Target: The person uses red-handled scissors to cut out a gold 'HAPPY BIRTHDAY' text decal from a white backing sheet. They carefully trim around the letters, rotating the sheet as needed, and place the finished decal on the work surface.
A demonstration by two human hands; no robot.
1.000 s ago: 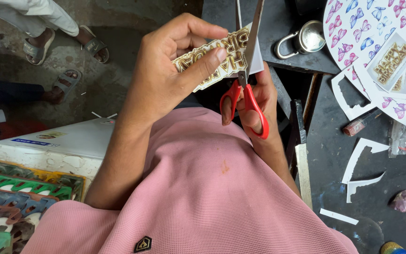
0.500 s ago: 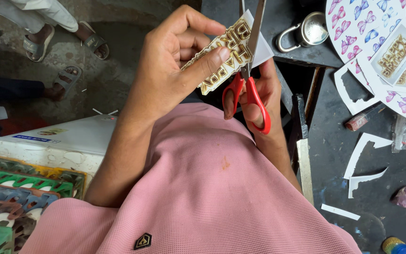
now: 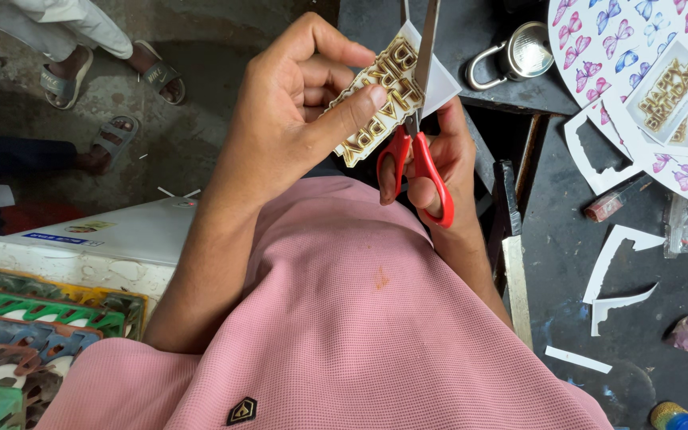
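We see our left hand (image 3: 296,119) pinching a gold-lettered paper cutout (image 3: 376,99) between thumb and fingers, held up over the pink shirt (image 3: 360,334). Our right hand (image 3: 443,159) grips red-handled scissors (image 3: 416,151), fingers through the loops, blades pointing up and crossing the cutout's right edge. On the dark table (image 3: 567,263) to the right: a silver padlock (image 3: 515,56), a white sheet printed with butterflies (image 3: 639,48), white paper offcuts (image 3: 623,271), a small reddish tube (image 3: 611,203). Left side: a white box (image 3: 89,247), a stack of coloured trays (image 3: 17,342), other people's feet in sandals (image 3: 81,72) on the floor
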